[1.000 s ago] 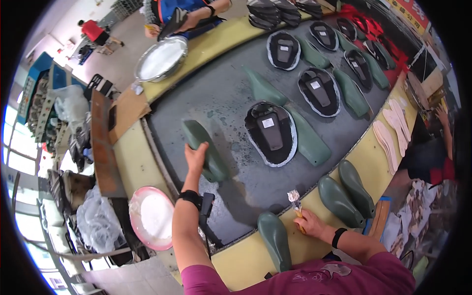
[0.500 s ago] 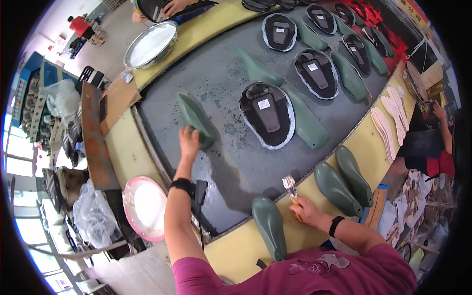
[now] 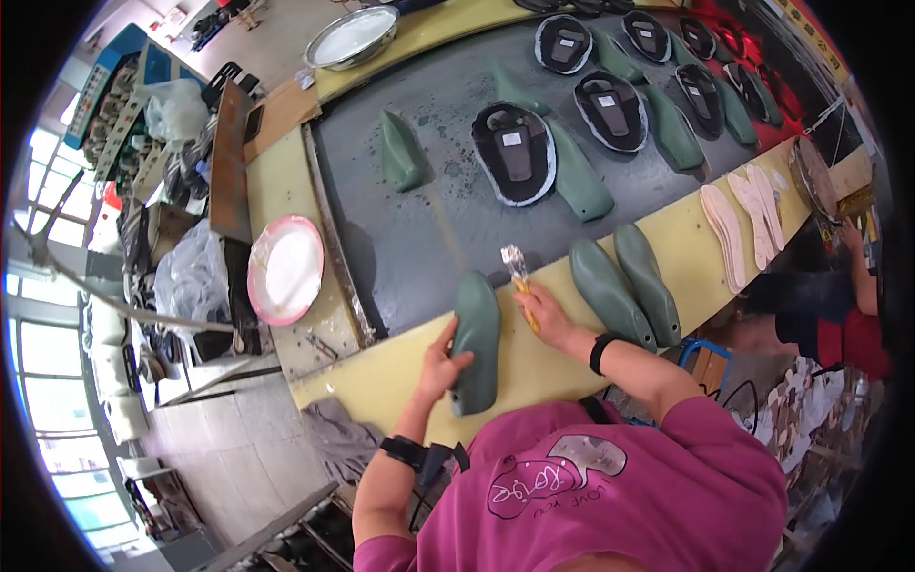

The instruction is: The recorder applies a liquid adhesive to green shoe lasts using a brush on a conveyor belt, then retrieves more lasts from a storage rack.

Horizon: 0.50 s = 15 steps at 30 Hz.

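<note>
My left hand (image 3: pixel 440 364) is closed around the side of a green shoe last (image 3: pixel 478 324) at the near yellow edge of the work surface, thumb lying across it. Just right of that last, my right hand (image 3: pixel 549 315) grips a paint brush (image 3: pixel 519 278) by its yellow handle. Its bristles point away from me and are coated in white. Two more green lasts (image 3: pixel 607 294) lie side by side to the right of my right hand. Farther off, a single green last (image 3: pixel 401 153) rests on the grey conveyor belt (image 3: pixel 400 238).
Black shoe uppers (image 3: pixel 515 154) with pale rims lie beside green lasts across the belt. Pale insoles (image 3: pixel 724 234) sit on the right edge. A pink-rimmed basin (image 3: pixel 286 270) of white liquid stands left, a metal basin (image 3: pixel 353 38) far off. Another person's arm (image 3: pixel 858 262) shows at right.
My left hand has left the last on the belt and come back to hold the near last. My right hand still holds the brush. The whole view has shifted.
</note>
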### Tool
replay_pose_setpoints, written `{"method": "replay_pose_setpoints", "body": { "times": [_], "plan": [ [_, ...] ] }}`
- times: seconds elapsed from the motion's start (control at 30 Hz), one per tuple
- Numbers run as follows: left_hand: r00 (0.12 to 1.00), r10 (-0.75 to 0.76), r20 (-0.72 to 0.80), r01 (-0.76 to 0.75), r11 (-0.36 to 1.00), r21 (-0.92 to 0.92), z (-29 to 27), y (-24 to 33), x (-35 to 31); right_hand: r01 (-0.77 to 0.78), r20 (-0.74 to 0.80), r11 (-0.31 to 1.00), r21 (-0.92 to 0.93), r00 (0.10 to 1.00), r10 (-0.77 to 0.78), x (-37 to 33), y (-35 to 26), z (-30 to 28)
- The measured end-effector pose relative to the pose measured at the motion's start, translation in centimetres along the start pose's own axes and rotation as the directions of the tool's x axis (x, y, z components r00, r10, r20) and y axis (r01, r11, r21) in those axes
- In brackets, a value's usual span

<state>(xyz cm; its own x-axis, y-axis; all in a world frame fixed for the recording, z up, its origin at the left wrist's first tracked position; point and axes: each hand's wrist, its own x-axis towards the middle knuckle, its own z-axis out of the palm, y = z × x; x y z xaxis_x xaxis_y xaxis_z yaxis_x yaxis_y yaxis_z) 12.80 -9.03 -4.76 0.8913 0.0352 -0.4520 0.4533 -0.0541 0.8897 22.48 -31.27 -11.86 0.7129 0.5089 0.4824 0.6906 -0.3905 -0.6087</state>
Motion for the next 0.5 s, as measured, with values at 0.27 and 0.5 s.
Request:
{"method": "replay_pose_setpoints", "body": {
  "times": [0.27,0.5],
  "plan": [
    [0.945,0.29,-0.149,-0.04,0.555,0.831,0.7,1.6,0.5,0.055,-0.087,0.974,0.218,0.996,-0.037,4.4,-3.4,-3.4],
    [0.961,0.193,-0.197,0.01,0.69,0.724,-1.1,-0.5,2.6,0.047,-0.142,0.952,0.304,0.99,-0.003,5.1,-4.6,-4.4]
  ]
}}
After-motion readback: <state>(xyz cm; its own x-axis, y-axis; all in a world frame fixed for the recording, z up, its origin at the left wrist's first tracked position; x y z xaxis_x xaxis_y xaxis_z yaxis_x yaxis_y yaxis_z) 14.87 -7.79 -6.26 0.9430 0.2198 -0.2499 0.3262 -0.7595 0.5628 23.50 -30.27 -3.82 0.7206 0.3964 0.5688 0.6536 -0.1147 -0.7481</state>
